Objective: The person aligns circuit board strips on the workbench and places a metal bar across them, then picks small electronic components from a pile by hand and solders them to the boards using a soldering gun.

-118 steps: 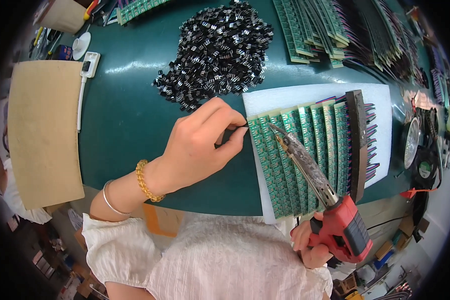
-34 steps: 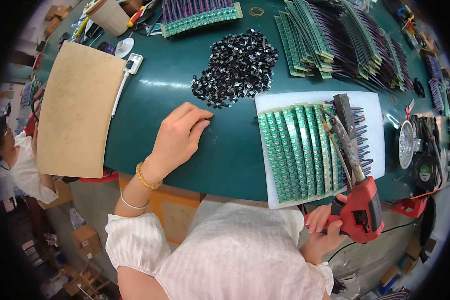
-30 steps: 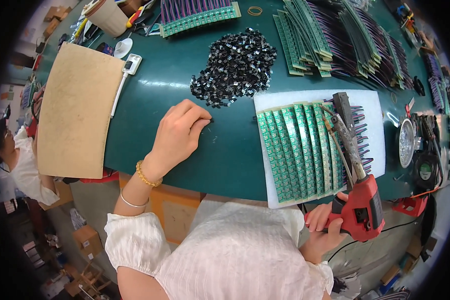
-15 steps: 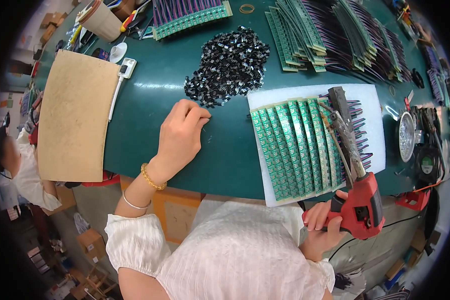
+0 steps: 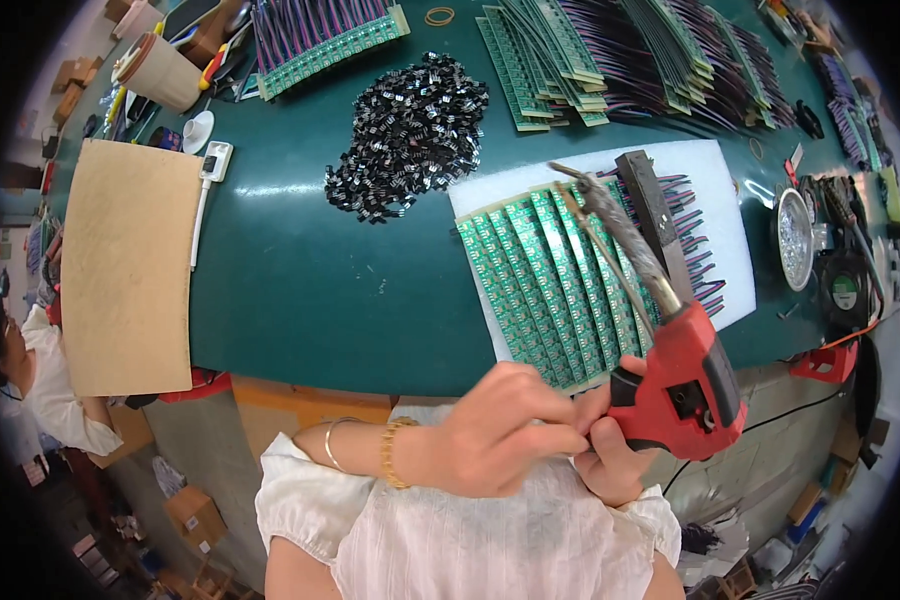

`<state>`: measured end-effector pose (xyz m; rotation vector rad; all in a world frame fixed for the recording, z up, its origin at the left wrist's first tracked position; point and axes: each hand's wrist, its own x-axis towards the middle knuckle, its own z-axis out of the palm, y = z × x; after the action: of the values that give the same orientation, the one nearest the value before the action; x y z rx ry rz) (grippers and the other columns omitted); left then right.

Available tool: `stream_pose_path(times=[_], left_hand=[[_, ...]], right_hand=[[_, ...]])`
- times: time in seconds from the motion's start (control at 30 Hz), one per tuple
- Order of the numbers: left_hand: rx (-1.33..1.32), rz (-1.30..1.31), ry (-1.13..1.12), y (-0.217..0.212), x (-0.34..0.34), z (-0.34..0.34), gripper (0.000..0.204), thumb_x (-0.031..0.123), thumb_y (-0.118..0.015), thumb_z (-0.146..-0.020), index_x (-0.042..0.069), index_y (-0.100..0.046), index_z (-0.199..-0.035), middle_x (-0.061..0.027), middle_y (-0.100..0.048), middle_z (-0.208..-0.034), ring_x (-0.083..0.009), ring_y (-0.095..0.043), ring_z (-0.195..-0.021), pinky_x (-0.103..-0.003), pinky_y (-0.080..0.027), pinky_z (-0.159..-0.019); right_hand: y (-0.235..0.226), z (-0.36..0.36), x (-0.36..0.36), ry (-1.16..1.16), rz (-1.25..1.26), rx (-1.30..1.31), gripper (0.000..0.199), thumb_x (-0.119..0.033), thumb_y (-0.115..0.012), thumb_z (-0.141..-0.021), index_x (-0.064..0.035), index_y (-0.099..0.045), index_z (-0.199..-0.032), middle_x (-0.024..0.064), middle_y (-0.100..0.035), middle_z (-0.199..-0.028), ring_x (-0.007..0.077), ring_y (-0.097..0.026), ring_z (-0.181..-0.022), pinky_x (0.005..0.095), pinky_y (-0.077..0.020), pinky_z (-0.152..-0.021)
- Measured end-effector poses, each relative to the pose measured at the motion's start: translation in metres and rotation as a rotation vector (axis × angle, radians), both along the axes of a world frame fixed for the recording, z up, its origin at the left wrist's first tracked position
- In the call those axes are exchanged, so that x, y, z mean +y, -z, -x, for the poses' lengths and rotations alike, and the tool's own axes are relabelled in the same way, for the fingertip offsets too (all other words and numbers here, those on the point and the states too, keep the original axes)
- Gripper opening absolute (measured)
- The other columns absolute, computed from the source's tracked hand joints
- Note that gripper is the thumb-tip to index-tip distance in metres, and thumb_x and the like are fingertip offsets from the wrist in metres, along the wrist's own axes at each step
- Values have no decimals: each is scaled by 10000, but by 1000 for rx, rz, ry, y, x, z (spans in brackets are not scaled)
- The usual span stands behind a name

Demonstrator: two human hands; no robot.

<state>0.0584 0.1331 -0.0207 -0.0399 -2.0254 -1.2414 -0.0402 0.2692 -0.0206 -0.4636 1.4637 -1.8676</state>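
My right hand (image 5: 615,460) grips a red and black soldering gun (image 5: 682,385) by its handle. The gun's long worn metal barrel points up and away, over a row of green circuit board strips (image 5: 540,290). At the handle, my left hand (image 5: 505,430) meets my right, its thumb and fingers pinched against the right hand's fingertips. Whatever the pinch may hold is hidden. The strips lie on a white foam pad (image 5: 735,250), their dark wires pressed under a dark bar (image 5: 655,205). Beyond, small black parts with metal pins form a loose pile (image 5: 410,135).
A brown board (image 5: 130,270) lies at left, beside a white cable with a plug (image 5: 210,175). Wired board bundles (image 5: 335,50) and stacked strips (image 5: 540,70) sit at the back. A round metal dish (image 5: 794,240) stands right. Another person (image 5: 55,370) sits far left.
My left hand has left the table near the black pile and come back rightward to my right hand. The soldering gun has shifted slightly left in view, as has the whole scene.
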Motion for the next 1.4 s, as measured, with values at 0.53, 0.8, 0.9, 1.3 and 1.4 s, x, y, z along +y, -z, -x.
stream_pose_path(times=[0.53, 0.8, 0.9, 1.3, 1.4], left_hand=[[62, 43, -79, 16, 8, -1, 320, -40, -697, -675, -44, -601, -980, -140, -607, -902, -257, -591, -739, -420, -509, -744], [-23, 247, -165, 16, 7, -3, 284, 28, -660, -692, -55, -604, -957, -140, -605, -900, -254, -594, -752, -404, -523, -716], [-23, 282, -179, 17, 7, -2, 293, 53, -651, -688, -55, -606, -956, -137, -605, -883, -245, -597, -730, -374, -526, -676], [-494, 29, -433, 17, -91, -8, 108, 2, -694, -753, 31, -617, -823, -45, -590, -717, -131, -547, -553, -262, -437, -485], [-507, 104, -420, 29, -104, -8, 107, 1, -695, -754, 28, -608, -810, -40, -590, -723, -133, -558, -559, -256, -441, -483]], right_hand=[[-3, -2, -2, 1, -124, 105, 626, -132, -648, -835, 29, -297, -1328, 43, -540, -686, 117, -509, -593, 236, -419, -548], [13, -4, 12, 156, -337, 401, 334, 36, -621, -800, 12, -495, -1108, 49, -611, -928, 67, -579, -801, 202, -466, -723], [6, -7, 8, 0, -303, 655, 597, -145, -607, -884, 32, -231, -1313, 35, -617, -773, 107, -562, -650, 256, -476, -686], [17, -2, 24, 60, -153, 368, 842, -597, -556, -821, -57, -226, -1376, 25, -501, -606, 145, -524, -524, 326, -504, -559], [23, -2, 32, -25, -182, 382, 832, -660, -504, -815, -63, -260, -1341, 24, -471, -549, 150, -494, -460, 337, -496, -519]])
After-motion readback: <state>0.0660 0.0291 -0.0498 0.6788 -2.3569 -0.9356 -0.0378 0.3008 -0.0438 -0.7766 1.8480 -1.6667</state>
